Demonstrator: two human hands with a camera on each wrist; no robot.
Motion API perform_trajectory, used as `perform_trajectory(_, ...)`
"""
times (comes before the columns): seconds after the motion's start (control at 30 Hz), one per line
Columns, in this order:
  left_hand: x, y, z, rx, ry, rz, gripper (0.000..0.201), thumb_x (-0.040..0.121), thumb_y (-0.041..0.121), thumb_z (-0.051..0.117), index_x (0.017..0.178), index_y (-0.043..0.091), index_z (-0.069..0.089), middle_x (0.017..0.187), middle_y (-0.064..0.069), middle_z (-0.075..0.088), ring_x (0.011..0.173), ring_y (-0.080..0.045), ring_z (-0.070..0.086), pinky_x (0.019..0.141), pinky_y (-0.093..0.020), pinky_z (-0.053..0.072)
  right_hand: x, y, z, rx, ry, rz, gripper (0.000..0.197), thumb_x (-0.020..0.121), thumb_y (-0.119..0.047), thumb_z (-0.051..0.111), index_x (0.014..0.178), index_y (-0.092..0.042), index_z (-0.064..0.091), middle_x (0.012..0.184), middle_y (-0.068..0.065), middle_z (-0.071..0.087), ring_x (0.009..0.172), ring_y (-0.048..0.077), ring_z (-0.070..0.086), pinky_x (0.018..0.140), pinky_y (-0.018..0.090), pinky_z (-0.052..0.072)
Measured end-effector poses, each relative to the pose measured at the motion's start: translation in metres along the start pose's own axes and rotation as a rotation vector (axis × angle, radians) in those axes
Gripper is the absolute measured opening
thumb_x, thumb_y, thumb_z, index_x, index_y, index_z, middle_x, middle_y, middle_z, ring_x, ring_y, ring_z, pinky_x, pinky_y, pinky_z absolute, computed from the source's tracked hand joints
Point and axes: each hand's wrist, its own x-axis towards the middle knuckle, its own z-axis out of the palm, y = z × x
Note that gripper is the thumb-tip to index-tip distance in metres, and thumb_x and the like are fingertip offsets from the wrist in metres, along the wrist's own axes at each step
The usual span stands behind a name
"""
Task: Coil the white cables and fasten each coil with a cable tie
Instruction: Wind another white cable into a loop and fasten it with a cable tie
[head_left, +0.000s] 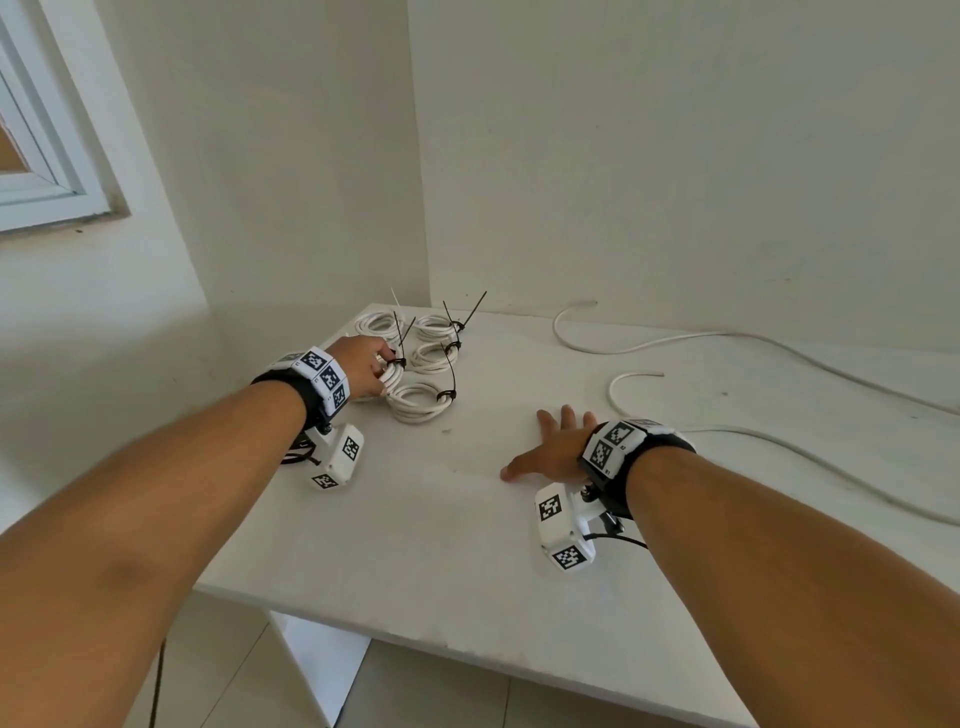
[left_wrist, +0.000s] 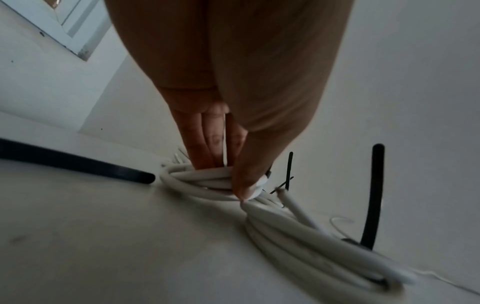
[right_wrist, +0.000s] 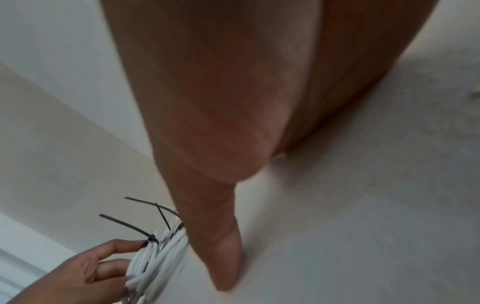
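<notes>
My left hand (head_left: 375, 370) grips a tied white cable coil (head_left: 394, 372) at the table's far left. In the left wrist view its fingers (left_wrist: 202, 148) and thumb pinch that coil (left_wrist: 197, 178) on the tabletop. A black cable tie (head_left: 399, 332) sticks up from it. Several other tied coils (head_left: 422, 402) lie close around, each with a black tie tail. My right hand (head_left: 551, 446) lies flat and open on the table (head_left: 415, 545), holding nothing. Two loose white cables (head_left: 675, 342) trail across the right side. The right wrist view shows my left hand (right_wrist: 85, 273) on the coil (right_wrist: 153, 259).
The white table stands in a corner, walls (head_left: 675, 156) right behind the coils and loose cables. A window frame (head_left: 47, 171) is on the left wall. The table's front edge (head_left: 415, 636) drops to a tiled floor.
</notes>
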Motion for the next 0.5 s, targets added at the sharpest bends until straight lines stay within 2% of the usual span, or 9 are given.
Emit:
perform_trajectory(0.1, 0.000, -0.005, 0.000, 0.083, -0.002, 0.016, 0.040, 0.084, 0.016, 0.070, 0.123, 0.015, 0.063, 0.089, -0.002, 0.069, 0.096, -0.023, 0.063, 0.071, -0.021, 0.036, 0.000, 0.000, 0.001, 0.011, 0.000, -0.002, 0.117, 0.073, -0.076, 0.062, 0.157, -0.031, -0.005, 0.165, 0.003, -0.017, 0.150, 0.033, -0.020, 0.122, 0.053, -0.003)
perform_trajectory(0.23, -0.001, -0.012, 0.001, 0.145, 0.008, -0.015, 0.033, 0.082, 0.020, 0.069, 0.115, 0.021, 0.063, 0.075, 0.010, 0.057, 0.081, -0.015, 0.055, 0.071, -0.021, 0.038, 0.001, 0.001, 0.001, 0.012, -0.004, -0.006, 0.117, 0.073, -0.077, 0.062, 0.157, -0.030, -0.006, 0.165, 0.003, -0.018, 0.150, 0.033, -0.021, 0.122, 0.053, -0.003)
perform_trajectory(0.27, -0.001, -0.013, 0.002, 0.152, 0.025, -0.022, 0.029, 0.081, 0.020, 0.071, 0.109, 0.020, 0.062, 0.076, 0.009, 0.059, 0.080, -0.016, 0.055, 0.070, -0.023, 0.039, 0.002, 0.001, 0.001, 0.008, -0.004, -0.007, 0.118, 0.073, -0.077, 0.061, 0.157, -0.031, -0.006, 0.165, 0.003, -0.018, 0.150, 0.033, -0.021, 0.122, 0.053, -0.003)
perform_trajectory(0.37, -0.001, -0.014, 0.003, 0.213, 0.032, -0.016, 0.021, 0.078, 0.019, 0.073, 0.091, 0.024, 0.057, 0.093, 0.001, 0.068, 0.083, -0.020, 0.057, 0.071, -0.025, 0.043, 0.003, 0.002, 0.002, 0.012, 0.003, -0.009, 0.118, 0.072, -0.077, 0.061, 0.157, -0.031, -0.005, 0.165, 0.002, -0.017, 0.150, 0.033, -0.021, 0.122, 0.054, -0.003)
perform_trajectory(0.5, -0.002, -0.013, -0.002, 0.264, -0.023, -0.021, 0.022, 0.076, 0.019, 0.074, 0.085, 0.028, 0.056, 0.092, 0.006, 0.059, 0.086, -0.020, 0.058, 0.070, -0.023, 0.041, 0.006, 0.004, 0.003, 0.022, 0.008, -0.014, 0.119, 0.070, -0.077, 0.063, 0.157, -0.032, -0.004, 0.165, 0.002, -0.017, 0.150, 0.033, -0.021, 0.122, 0.055, -0.002)
